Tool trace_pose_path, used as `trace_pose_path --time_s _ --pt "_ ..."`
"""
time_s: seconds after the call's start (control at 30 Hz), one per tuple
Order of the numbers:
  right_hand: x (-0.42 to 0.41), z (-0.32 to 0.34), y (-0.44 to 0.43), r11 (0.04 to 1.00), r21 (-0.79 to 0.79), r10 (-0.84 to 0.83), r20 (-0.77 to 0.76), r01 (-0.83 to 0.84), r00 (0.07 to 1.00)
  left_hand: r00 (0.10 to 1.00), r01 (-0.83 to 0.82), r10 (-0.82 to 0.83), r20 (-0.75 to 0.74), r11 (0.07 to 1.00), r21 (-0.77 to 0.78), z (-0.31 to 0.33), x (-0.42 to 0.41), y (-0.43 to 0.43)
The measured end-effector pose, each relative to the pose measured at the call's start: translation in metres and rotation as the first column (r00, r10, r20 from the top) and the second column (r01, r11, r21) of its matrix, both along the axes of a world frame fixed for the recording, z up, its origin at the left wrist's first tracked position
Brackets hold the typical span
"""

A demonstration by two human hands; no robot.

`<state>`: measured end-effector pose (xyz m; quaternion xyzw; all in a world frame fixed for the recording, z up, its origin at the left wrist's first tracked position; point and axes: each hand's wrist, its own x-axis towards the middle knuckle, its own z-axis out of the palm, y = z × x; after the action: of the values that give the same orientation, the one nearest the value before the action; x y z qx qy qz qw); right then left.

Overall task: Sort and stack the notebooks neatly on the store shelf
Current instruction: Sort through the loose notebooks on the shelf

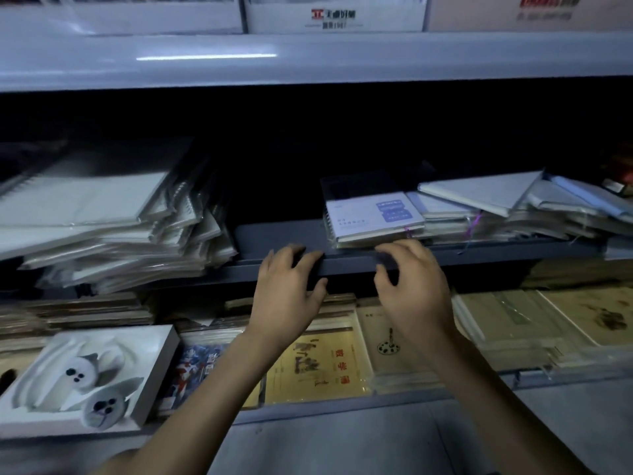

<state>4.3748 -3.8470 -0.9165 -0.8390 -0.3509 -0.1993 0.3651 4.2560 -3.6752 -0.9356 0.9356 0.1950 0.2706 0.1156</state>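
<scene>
The middle shelf (349,264) holds a slumped pile of wrapped spiral notebooks (102,214) on the left. A white notebook with blue labels (371,214) tops a small stack right of centre, and a messy heap of pale notebooks (507,204) lies at the right. Between the piles is a bare dark gap (277,238). My left hand (287,289) curls over the shelf's front lip, fingers on top and thumb beneath. My right hand (411,286) curls on the same lip just below the small stack. Whether either hand also holds a dark notebook is unclear.
The lower shelf carries a white boxed set with animal figures (85,375), a cartoon-cover book (202,365), yellow exercise books (318,365) and tan notebooks (548,320). White boxes (335,15) stand on the top shelf. Grey floor (376,440) lies below.
</scene>
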Motion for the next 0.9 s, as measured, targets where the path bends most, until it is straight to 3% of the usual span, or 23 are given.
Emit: trace_pose_path --time_s 0.07,0.13,0.23,0.33,0.43,0.73,0.9 --pt "0.001 0.014 -0.001 0.978 0.197 -0.044 -0.102 0.064 0.994 0.992 0.013 0.014 0.126 0.977 -0.214 0.009 0.002 -0.008" --pt "0.003 0.028 0.0 0.934 0.334 -0.067 -0.181 0.126 0.981 0.964 0.063 0.06 0.261 0.897 -0.437 0.019 0.007 -0.019" --pt "0.011 0.036 0.003 0.889 0.376 -0.158 -0.28 0.26 0.947 0.91 0.196 0.107 0.399 0.739 -0.644 0.029 0.02 -0.033" --pt "0.022 0.032 0.011 0.867 0.386 -0.143 -0.413 0.315 0.9 0.884 0.297 0.163 0.437 0.527 -0.797 0.035 0.034 -0.039" --pt "0.027 0.029 0.018 0.817 0.463 -0.066 -0.519 0.345 0.852 0.864 0.361 0.205 0.46 0.384 -0.85 0.035 0.047 -0.042" --pt "0.024 0.03 0.023 0.758 0.568 0.057 -0.546 0.32 0.836 0.9 0.339 0.232 0.368 0.156 -0.928 0.046 0.04 -0.033" --pt "0.004 0.028 0.026 0.719 0.646 0.246 -0.581 0.256 0.776 0.865 0.353 0.321 0.386 0.158 -0.922 0.047 0.016 -0.027"
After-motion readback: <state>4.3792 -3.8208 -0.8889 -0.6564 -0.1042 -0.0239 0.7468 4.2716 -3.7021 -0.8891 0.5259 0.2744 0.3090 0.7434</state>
